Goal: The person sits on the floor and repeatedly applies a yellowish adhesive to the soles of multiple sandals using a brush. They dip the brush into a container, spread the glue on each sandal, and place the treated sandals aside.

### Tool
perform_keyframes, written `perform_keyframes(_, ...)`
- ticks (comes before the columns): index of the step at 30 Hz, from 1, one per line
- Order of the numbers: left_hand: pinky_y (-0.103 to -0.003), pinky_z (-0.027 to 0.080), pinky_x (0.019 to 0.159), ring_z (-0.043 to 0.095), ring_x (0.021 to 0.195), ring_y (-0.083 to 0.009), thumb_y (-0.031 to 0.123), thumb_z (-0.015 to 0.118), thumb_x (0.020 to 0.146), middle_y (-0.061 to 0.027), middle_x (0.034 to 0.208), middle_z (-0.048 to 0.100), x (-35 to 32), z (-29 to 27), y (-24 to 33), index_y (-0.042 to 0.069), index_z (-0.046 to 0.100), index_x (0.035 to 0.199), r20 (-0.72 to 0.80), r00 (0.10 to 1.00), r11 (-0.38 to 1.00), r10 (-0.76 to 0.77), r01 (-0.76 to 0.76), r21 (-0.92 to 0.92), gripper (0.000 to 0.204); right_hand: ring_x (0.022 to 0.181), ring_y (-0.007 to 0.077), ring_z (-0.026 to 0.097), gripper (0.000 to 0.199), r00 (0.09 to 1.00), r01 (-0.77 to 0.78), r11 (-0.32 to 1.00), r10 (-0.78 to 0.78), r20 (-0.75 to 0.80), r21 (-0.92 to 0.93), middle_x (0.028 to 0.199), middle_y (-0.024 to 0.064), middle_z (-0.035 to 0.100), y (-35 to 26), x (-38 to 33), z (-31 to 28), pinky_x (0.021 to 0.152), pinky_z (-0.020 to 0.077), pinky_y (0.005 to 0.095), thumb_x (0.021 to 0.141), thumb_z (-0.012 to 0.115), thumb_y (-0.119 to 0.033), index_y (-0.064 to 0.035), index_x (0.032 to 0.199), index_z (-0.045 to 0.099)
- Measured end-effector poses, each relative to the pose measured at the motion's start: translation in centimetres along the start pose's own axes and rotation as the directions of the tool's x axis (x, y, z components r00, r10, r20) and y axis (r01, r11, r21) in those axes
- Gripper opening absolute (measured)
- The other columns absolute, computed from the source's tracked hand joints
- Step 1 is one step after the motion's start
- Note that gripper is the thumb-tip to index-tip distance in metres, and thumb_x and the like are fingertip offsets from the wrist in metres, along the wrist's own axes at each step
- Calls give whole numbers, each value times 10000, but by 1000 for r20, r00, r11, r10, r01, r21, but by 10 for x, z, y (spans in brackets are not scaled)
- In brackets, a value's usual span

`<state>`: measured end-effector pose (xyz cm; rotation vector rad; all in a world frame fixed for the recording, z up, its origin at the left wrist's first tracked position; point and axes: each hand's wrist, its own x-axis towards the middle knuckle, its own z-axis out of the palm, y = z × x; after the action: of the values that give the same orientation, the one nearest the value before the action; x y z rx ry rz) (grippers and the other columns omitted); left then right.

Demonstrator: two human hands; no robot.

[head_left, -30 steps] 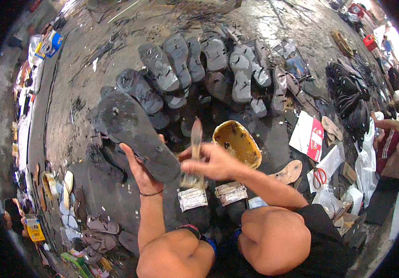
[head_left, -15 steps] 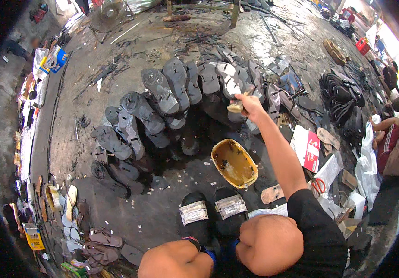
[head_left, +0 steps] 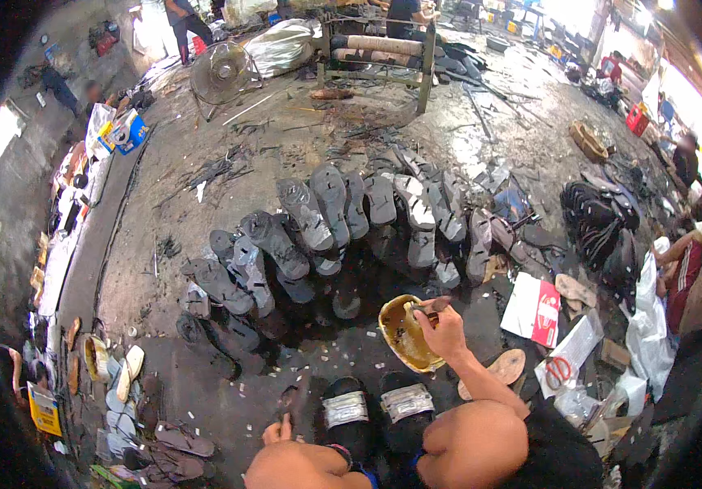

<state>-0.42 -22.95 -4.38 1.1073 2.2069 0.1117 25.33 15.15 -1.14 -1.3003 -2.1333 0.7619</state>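
My right hand (head_left: 442,332) is closed around a short brush (head_left: 413,313), its tip over the oval basin (head_left: 400,359), which is coated in a sticky yellow-brown substance. My left hand (head_left: 277,429) shows beside my left knee, fingers closed at a dark, blurred thing (head_left: 288,401) that I cannot make out. Beyond the basin, grey sandal soles (head_left: 268,244) with slots lie overlapping in a curved row. One sole (head_left: 414,200) has a shiny whitish surface.
My sandalled feet (head_left: 344,411) are just this side of the basin. To the right lie a red-and-white carton piece (head_left: 533,310), red-handled scissors (head_left: 558,372) and a heap of black sandals (head_left: 599,216). A fan (head_left: 222,75) stands far left; other people are farther off.
My right hand has drawn back from the whitish sole to the basin with the brush. My left hand has come into sight. The view has tilted up, showing more of the room.
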Motion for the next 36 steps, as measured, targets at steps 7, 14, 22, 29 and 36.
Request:
perform_keyframes(7,-526,172,1220,165,1510,-444,622,726,779,-315,1584,257,46,25,24,24,443,1481,-208,972,904,106,-181,-386,964,826,477,678,523,899,-115,948,226,375,-296,901,288,693,0,-49,-40,779,556,540,875,669,-408,53,1112,602)
perform_keyframes(14,-530,108,1216,116,1531,-395,642,551,907,-238,1651,132,126,7,46,70,350,1547,-235,949,939,211,-264,-220,881,959,224,674,375,809,-330,870,62,584,365,975,120,719,-40,-35,-44,869,524,379,918,730,-327,-29,1142,687)
perform_keyframes(22,-379,458,1051,576,1253,-311,396,373,1070,-153,1398,581,157,-42,81,31,510,1437,-104,994,22,30,-104,-994,536,895,155,694,307,954,-28,797,-160,255,603,1058,80,726,-151,18,7,785,546,297,884,780,-190,-20,1123,690)
perform_keyframes(29,-387,539,934,656,1080,-237,395,350,1077,-87,1250,657,140,-118,170,72,557,1357,-18,997,-353,79,11,-936,476,805,289,702,198,933,356,827,-345,-106,435,952,142,724,-147,50,52,741,541,358,884,750,-143,-29,1036,694)
perform_keyframes(36,-399,553,889,669,1025,-218,441,415,1067,-91,1187,669,137,-83,161,53,597,1288,-80,996,-448,49,-50,-893,482,898,309,695,198,875,470,754,-466,-132,458,1009,139,714,-173,42,46,818,531,428,884,747,-151,-53,1046,687)
